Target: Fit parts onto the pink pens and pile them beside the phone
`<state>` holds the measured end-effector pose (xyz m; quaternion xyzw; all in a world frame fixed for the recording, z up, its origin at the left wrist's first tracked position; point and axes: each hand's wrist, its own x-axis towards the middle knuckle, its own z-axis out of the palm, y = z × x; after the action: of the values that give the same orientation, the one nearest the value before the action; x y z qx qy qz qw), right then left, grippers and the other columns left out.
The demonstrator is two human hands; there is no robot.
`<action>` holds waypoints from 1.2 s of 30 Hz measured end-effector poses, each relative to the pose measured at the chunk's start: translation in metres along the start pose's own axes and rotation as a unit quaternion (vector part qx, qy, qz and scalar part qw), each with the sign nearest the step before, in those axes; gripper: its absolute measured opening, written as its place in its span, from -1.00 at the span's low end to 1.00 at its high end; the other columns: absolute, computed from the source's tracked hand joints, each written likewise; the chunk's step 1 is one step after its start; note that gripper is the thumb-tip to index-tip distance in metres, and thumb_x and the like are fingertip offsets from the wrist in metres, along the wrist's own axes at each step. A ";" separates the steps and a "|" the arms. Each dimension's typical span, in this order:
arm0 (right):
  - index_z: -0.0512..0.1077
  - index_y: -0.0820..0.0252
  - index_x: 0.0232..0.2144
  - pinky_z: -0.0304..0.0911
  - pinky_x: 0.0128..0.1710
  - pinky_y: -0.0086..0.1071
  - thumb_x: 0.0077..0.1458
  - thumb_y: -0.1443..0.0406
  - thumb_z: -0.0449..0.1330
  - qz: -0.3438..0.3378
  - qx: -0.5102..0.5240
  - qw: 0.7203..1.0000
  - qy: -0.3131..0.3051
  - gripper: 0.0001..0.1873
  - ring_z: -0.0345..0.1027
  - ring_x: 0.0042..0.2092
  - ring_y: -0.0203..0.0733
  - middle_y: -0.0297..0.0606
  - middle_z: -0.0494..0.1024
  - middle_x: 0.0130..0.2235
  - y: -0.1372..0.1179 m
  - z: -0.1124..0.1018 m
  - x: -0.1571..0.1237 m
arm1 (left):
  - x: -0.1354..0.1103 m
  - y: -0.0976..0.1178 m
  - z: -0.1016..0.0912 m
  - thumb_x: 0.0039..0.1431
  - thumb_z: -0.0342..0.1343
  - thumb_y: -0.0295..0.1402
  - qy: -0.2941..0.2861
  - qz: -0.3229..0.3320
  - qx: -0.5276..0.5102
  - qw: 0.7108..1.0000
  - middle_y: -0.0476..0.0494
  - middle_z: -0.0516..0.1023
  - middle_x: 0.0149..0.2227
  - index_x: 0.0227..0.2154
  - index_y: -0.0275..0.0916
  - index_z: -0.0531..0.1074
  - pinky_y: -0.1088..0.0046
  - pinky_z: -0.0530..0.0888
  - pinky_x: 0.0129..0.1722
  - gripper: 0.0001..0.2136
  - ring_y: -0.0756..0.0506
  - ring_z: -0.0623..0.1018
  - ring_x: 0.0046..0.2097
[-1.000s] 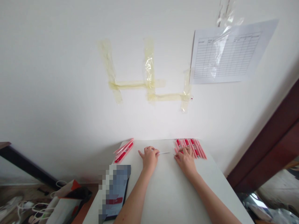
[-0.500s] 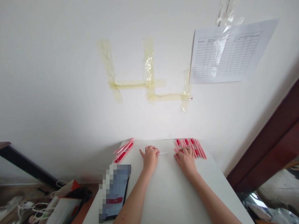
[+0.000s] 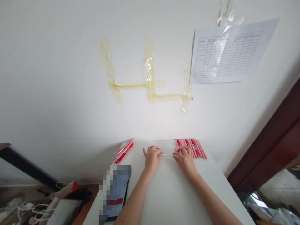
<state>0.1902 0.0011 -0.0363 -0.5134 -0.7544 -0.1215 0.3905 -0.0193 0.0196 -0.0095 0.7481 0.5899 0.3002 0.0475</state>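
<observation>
A thin, whitish rod (image 3: 167, 154), perhaps a pen refill, spans the gap between my two hands just above or on the white table. My left hand (image 3: 152, 159) pinches its left end between thumb and fingertips, the other fingers curled. At the right end, the closed thumb and fingertips of my right hand (image 3: 185, 159) meet the rod. Close beside the right hand lies a row of slim pink and red pen-like pieces (image 3: 199, 149), partly covered by its fingers. To the left of my left hand is a smaller pile of pink and red pen-like pieces (image 3: 124, 152).
A phone-like dark device (image 3: 120, 195), partly blurred out, lies along the left side of the white table (image 3: 178, 200). The wall (image 3: 77, 93) stands directly behind, with yellowed tape (image 3: 131, 85) and a printed sheet (image 3: 227, 56). Bags (image 3: 67, 206) and cables sit lower left.
My left hand has shifted slightly right, and my right hand slightly left. The gap between them is narrower, with the rod reaching across to the right fingertips.
</observation>
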 end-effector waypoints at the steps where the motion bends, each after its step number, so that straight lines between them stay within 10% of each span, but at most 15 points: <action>1: 0.55 -0.03 -0.21 0.19 0.05 -0.02 0.20 0.23 0.20 0.000 0.001 1.000 0.000 -0.86 0.20 0.02 0.01 -0.18 0.46 -0.13 0.000 0.000 0.000 | 0.000 0.000 0.000 0.14 0.19 -0.41 0.001 0.003 0.001 1.000 -0.01 0.52 -0.07 -0.37 -0.02 0.56 -0.36 -0.18 0.26 -0.89 -0.17 0.37 0.12; 36: 0.43 0.11 -0.51 0.09 0.07 0.03 0.07 0.29 0.22 0.064 -0.027 0.997 -0.030 -0.87 0.17 0.01 0.06 -0.18 0.46 -0.19 -0.015 -0.003 -0.003 | 0.001 -0.009 -0.005 0.07 0.26 -0.29 -0.043 -0.060 0.052 0.996 -0.08 0.48 0.00 -0.18 0.02 0.54 -0.44 -0.15 0.21 -0.78 -0.24 0.31 0.16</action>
<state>0.1788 -0.0099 -0.0333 -0.5743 -0.7279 -0.1017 0.3605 -0.0299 0.0218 -0.0086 0.7254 0.6458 0.2328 0.0518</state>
